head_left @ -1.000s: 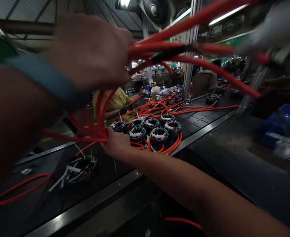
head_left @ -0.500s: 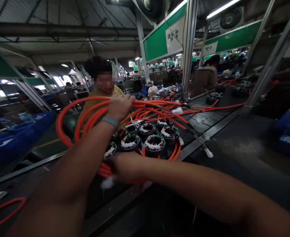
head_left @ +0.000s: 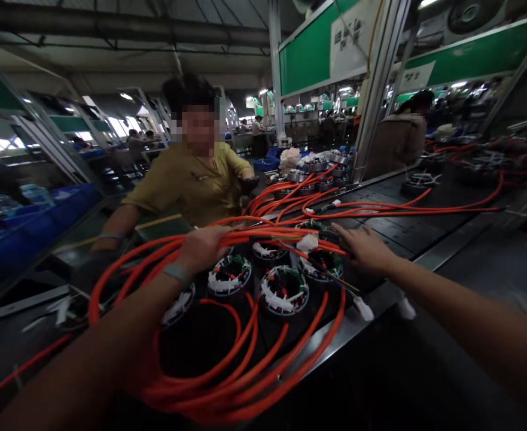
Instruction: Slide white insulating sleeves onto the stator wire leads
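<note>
My left hand (head_left: 203,248) is closed around the upper run of a bundle of orange cables (head_left: 155,246), whose loops hang down over the table's front edge. My right hand (head_left: 368,248) is at the cable ends, fingers stretched and apart; whether it touches the wires is unclear. Beside it are a white connector (head_left: 308,242) and another white connector (head_left: 364,308) on thin wires. Under the cables, several ring-shaped motor stators (head_left: 285,290) with white lacing stand on the dark table.
A co-worker in a yellow shirt (head_left: 191,185) stands across the table. More stators (head_left: 314,164) are heaped at the back. A metal post (head_left: 382,90) rises at the table's far edge. Blue bins (head_left: 43,218) are at left. A metal strip (head_left: 321,347) edges the table.
My right hand has moved from the lower coil up and right to the cable ends. My left hand has lowered with the bundle. The lower loops now hang over the front edge.
</note>
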`<state>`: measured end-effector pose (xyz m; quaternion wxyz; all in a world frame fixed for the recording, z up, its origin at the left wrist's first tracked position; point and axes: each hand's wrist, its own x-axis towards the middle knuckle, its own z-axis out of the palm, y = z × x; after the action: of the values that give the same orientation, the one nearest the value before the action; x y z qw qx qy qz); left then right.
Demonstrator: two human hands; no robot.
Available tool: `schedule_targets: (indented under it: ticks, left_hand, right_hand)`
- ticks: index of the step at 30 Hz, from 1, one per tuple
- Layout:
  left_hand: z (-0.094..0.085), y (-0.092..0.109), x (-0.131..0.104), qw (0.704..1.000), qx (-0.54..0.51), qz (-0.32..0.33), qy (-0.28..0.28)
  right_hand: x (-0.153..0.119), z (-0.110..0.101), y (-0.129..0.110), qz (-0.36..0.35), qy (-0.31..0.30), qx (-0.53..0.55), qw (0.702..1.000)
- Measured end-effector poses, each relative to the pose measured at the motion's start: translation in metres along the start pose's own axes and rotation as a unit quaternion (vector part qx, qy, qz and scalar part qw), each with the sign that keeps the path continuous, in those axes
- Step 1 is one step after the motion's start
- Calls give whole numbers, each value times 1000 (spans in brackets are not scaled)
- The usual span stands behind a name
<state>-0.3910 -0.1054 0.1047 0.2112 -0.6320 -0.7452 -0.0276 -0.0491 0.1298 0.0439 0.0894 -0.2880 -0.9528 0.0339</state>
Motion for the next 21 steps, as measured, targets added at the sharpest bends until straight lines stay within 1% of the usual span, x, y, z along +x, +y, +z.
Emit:
schedule_targets:
  ticks: [3, 4, 6, 8, 9, 11, 12, 14, 17, 19, 21]
  left_hand:
    - [24, 2, -9, 998, -42, 2, -51]
    - [29, 1, -10, 997, -46, 3, -65]
    - [34, 2, -9, 995, -54, -3, -87]
    - [35, 6, -6, 993, -52, -27, -99]
    - [35, 10, -4, 993, -47, -44, -101]
    - [35, 20, 0, 991, -35, -80, -103]
    - [36, 25, 1, 990, -31, -95, -102]
    - [38, 34, 2, 988, -25, -118, -95]
    - [44, 36, 2, 989, -24, -123, -81]
    - [47, 32, 2, 990, -32, -111, -83]
    - [49, 24, 4, 990, -41, -102, -91]
  right_hand:
    - [6, 6, 17, 6, -97, 90, 991]
    - [7, 7, 20, 2, -115, 115, 987]
    - [9, 7, 18, -6, -131, 186, 974]
    - [9, 6, 8, 11, -124, 221, 967]
    - [9, 5, 1, 27, -116, 205, 971]
    - [10, 2, -12, 47, -104, 120, 986]
    - [11, 0, -17, 43, -100, 78, 991]
    - [16, -2, -19, 23, -104, 41, 993]
    - [29, 1, -5, -2, -123, 59, 991]
    - [41, 9, 9, -16, -127, 102, 987]
    - [52, 20, 21, -15, -112, 142, 983]
